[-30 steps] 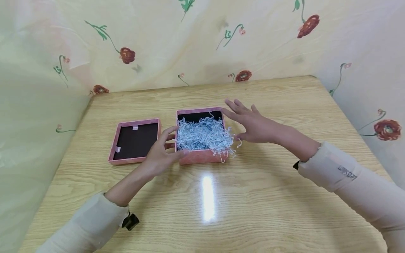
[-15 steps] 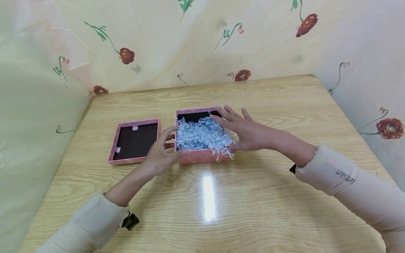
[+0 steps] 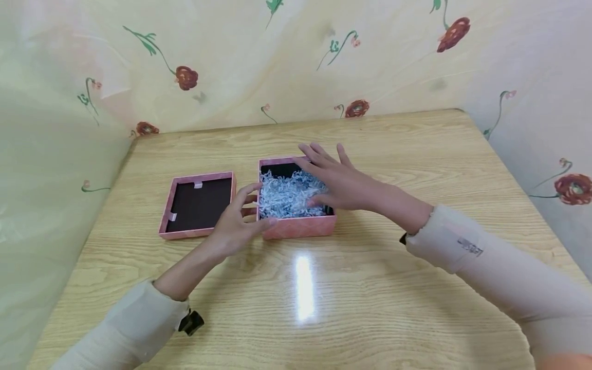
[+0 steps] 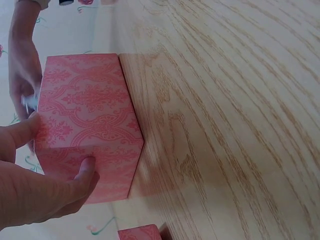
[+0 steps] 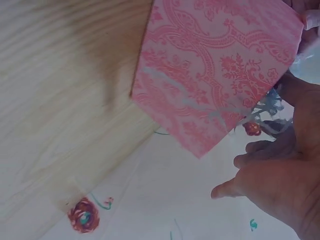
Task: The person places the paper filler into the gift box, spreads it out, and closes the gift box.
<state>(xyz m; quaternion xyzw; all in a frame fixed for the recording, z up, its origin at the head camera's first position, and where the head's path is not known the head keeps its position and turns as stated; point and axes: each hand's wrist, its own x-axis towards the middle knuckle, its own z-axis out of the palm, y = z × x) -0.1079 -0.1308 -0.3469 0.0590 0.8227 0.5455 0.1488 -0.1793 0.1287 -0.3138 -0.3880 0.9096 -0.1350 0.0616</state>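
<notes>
A pink patterned box (image 3: 300,227) stands on the table, filled with pale blue shredded paper (image 3: 284,195); black lining shows along its back. My left hand (image 3: 233,228) holds the box at its near left corner, thumb at the front rim and fingers along the left side. In the left wrist view a fingertip (image 4: 89,164) presses the patterned side. My right hand (image 3: 344,187) reaches over the box's right part with fingers spread, thumb on the shredded paper. Some strands (image 5: 270,105) show at the rim beside that hand in the right wrist view.
Left of the box lies a shallow pink lid (image 3: 185,235), its black inside facing up with two small pale tabs. The wooden table (image 3: 259,318) meets a floral cloth (image 3: 231,61) at the back and sides.
My right hand has moved left, from beside the box to over it. Shredded paper that hung over the right rim and front corner is now inside. My left hand has stayed put.
</notes>
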